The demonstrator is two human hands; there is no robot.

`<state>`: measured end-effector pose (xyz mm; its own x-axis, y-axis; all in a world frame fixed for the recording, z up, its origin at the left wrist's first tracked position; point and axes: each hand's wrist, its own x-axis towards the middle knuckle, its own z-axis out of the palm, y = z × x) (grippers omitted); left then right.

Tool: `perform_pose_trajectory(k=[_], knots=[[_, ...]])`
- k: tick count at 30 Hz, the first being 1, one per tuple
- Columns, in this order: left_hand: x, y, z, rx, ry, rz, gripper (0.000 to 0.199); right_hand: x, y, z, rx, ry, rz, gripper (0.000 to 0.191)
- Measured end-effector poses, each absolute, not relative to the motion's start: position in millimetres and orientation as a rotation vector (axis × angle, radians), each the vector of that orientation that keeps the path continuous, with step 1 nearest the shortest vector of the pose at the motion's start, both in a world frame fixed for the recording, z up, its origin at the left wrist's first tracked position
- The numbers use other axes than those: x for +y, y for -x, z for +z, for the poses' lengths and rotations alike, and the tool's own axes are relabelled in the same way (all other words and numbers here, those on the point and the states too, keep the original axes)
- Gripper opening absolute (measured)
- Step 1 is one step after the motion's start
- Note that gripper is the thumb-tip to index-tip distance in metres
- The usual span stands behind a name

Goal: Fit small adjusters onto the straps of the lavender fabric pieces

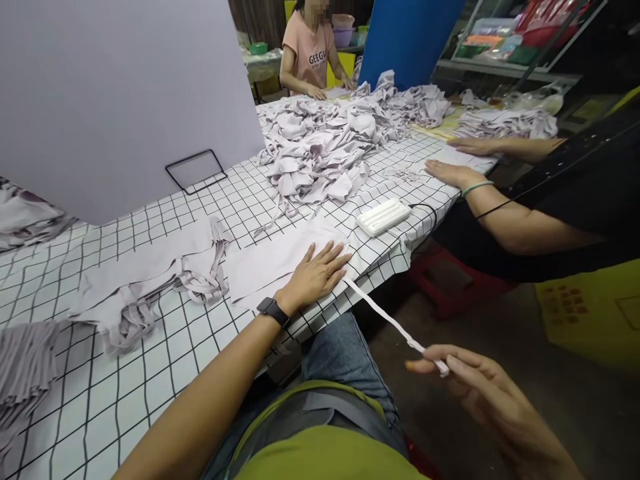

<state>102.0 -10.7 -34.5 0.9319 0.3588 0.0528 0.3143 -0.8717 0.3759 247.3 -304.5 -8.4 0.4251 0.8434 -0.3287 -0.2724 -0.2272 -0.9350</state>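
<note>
Pale fabric — smooth and flat — lies under spread left fingers, right fingers pinching a narrow pale strap.

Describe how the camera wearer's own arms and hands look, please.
The left hand wears a black rectangular smartwatch on a black strap at its wrist. The right hand shows no watch or bracelet. Neither side shows a glove or sleeve.

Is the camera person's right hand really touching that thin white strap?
Touching: the head view shows the strap pinched in the right hand, near the strap's end.
</note>
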Motion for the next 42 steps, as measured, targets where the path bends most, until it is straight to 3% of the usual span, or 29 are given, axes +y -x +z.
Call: perform_pose_trajectory(k=[9,16,21,26,42], knots=[[-46.1,-61.9,-14.2,0.571,-2.28,0.78,0.028,-212.3,-242.2,-4.7,-0.838,1.519,1.042,0.043],[-79.3,-58.3,6.0,0.774,-1.971,0.757,0.006,-179.2,-242.1,-6.9,-0.923,1.375,1.195,0.048],[-90.0,-79.4,11.2,0.888,-1.232,0.525,0.003,-180.9,-236.0,-7.0,-1.038,1.502,1.028,0.043],[-87.2,-81.2,9.0,0.797,-0.734,0.429,0.022,-186.9,-227.1,-11.7,-1.164,1.618,0.828,0.039],[-102.7,-88.4,10.4,0.711,-0.462,0.472,0.038,-190.3,-221.3,-15.7,-1.453,1.664,0.426,0.044]])
